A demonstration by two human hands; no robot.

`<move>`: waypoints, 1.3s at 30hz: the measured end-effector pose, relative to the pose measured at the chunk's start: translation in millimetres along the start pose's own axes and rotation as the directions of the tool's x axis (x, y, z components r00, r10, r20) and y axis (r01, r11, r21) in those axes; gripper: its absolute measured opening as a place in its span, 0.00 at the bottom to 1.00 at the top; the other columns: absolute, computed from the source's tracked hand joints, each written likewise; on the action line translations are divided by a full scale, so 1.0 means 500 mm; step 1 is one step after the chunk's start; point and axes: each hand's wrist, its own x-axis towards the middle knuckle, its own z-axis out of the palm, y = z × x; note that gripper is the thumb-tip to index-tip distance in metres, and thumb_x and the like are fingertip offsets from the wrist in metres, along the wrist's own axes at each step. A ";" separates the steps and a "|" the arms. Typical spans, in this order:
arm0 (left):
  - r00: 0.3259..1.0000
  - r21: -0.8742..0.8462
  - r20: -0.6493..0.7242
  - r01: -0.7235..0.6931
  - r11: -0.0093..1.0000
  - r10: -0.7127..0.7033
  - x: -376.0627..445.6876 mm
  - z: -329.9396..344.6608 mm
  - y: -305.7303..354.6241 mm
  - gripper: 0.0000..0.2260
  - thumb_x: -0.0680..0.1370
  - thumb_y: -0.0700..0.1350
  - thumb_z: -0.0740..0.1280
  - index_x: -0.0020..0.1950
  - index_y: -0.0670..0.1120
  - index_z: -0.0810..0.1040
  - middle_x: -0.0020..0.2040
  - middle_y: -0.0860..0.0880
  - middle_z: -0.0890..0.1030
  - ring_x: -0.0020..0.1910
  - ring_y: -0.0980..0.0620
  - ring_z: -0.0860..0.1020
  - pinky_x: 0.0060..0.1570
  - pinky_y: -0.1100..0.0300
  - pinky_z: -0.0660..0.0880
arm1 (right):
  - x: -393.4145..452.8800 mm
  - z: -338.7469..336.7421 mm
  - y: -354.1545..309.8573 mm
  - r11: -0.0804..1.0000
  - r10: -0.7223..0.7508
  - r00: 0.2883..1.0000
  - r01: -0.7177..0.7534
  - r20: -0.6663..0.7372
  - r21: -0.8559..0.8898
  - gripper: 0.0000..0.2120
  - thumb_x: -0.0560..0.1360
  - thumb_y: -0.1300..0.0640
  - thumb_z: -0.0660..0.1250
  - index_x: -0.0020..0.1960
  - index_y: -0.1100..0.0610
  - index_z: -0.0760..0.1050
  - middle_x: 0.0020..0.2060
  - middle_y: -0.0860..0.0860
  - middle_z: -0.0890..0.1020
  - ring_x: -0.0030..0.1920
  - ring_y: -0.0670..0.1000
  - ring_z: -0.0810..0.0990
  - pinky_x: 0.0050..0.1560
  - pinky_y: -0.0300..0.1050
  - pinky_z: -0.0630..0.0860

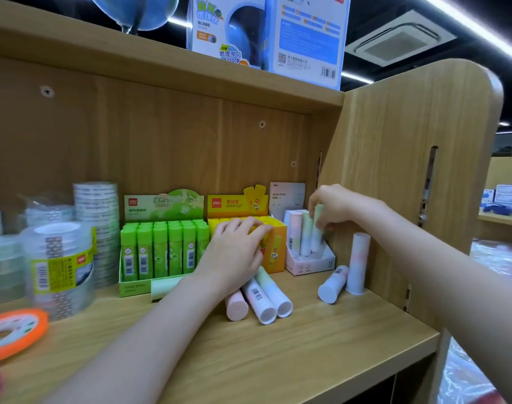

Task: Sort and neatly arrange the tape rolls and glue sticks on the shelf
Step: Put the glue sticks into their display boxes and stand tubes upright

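Observation:
My right hand (333, 204) pinches the top of a pastel green glue stick (317, 237) standing in the white display box (310, 262) at the back right, beside two other pastel sticks. My left hand (234, 252) rests with straight fingers on the yellow glue-stick box (275, 252). Three pastel sticks (259, 298) lie on the shelf under my left wrist. Another lies at the right (332, 284), next to one standing upright (358, 263). A green stick (164, 287) lies in front of the green glue-stick box (161, 252).
Clear tape rolls (59, 266) stand stacked at the left, with a taller stack (99, 223) behind. An orange tape roll (13, 333) lies at the front left. The wooden side panel (409, 170) closes the shelf on the right. Globe boxes (266, 33) stand on the shelf above.

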 end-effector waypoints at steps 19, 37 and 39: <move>1.000 -0.009 -0.010 -0.007 1.000 0.007 0.004 0.005 -0.004 0.21 0.79 0.47 0.54 0.72 0.54 0.63 0.68 0.53 0.67 0.66 0.51 0.65 0.65 0.57 0.57 | 0.000 0.019 0.005 0.998 -0.058 0.998 0.058 -0.025 0.000 0.14 0.70 0.66 0.70 0.47 0.55 0.67 0.49 0.54 0.74 0.42 0.52 0.76 0.33 0.39 0.72; 1.000 -0.015 0.011 0.000 1.000 0.000 -0.001 -0.002 -0.003 0.26 0.73 0.49 0.49 0.72 0.53 0.65 0.67 0.52 0.69 0.66 0.51 0.66 0.65 0.56 0.58 | 0.014 0.023 0.004 0.999 -0.034 0.998 0.033 -0.048 -0.021 0.12 0.69 0.65 0.72 0.45 0.56 0.70 0.47 0.55 0.76 0.41 0.54 0.80 0.40 0.46 0.78; 1.000 -0.021 0.027 0.002 1.000 -0.002 -0.003 -0.002 -0.002 0.23 0.76 0.48 0.50 0.72 0.53 0.64 0.68 0.52 0.68 0.66 0.51 0.65 0.65 0.56 0.58 | 0.007 0.026 0.003 1.000 -0.014 0.998 0.013 -0.056 -0.011 0.11 0.70 0.65 0.71 0.47 0.57 0.70 0.47 0.56 0.76 0.41 0.54 0.81 0.39 0.45 0.78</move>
